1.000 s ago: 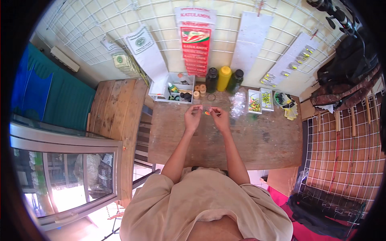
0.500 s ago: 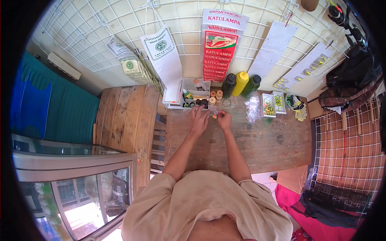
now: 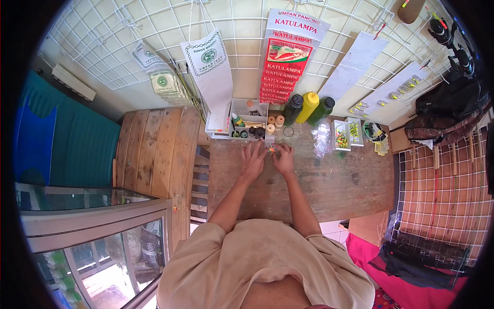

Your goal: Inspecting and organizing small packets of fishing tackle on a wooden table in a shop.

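My left hand (image 3: 252,160) rests on the worn wooden table (image 3: 329,190), fingers stretched and apart, just below a white compartment box (image 3: 229,134) holding bottles and small dark containers. My right hand (image 3: 283,159) pinches a small multicoloured piece (image 3: 271,149) beside the left hand's fingertips; its exact shape is too small to make out. Above the hands stand wooden spools (image 3: 271,127), with a thin ring (image 3: 288,131) to their right.
Three bottles (image 3: 309,107), a crumpled plastic bag (image 3: 321,141) and two white trays of small bright pieces (image 3: 341,134) line the table's back. A plank surface (image 3: 149,149) and glass-panelled frame (image 3: 92,226) are left; a wire grid with rods (image 3: 437,190) is right.
A second ago both hands pinched the small piece together. My left hand has let go and spread onto the table, while my right keeps hold. The camera's view has shifted slightly.
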The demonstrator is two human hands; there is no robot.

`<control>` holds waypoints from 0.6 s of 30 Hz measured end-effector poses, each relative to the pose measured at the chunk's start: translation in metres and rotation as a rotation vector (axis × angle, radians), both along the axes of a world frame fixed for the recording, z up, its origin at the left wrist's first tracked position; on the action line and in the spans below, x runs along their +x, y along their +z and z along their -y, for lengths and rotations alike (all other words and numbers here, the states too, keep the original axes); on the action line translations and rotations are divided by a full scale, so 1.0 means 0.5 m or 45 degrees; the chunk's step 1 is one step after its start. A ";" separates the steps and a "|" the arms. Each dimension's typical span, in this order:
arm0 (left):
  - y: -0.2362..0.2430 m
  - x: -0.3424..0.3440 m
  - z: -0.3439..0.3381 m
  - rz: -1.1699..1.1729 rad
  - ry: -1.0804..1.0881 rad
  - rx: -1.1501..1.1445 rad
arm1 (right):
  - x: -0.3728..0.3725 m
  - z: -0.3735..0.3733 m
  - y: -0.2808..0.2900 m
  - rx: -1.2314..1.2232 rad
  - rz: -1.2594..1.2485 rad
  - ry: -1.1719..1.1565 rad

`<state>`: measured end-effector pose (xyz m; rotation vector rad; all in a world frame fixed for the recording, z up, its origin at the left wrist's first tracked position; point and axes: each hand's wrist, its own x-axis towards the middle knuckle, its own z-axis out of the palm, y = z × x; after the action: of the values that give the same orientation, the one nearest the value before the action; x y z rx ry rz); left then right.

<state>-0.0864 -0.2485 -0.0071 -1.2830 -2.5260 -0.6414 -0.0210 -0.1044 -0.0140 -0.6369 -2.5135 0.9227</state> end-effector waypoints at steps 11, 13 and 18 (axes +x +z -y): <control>-0.005 0.003 -0.008 0.109 0.129 -0.206 | 0.008 0.012 0.003 0.144 0.131 0.026; -0.001 0.003 -0.008 0.099 0.130 -0.135 | 0.007 0.011 0.007 0.121 0.132 0.045; 0.009 0.015 -0.012 0.115 0.149 0.001 | 0.017 0.007 0.025 0.057 0.065 0.058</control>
<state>-0.0789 -0.2423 -0.0027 -1.1196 -2.6493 -0.6893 -0.0126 -0.1080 -0.0015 -0.5994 -2.5962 0.8737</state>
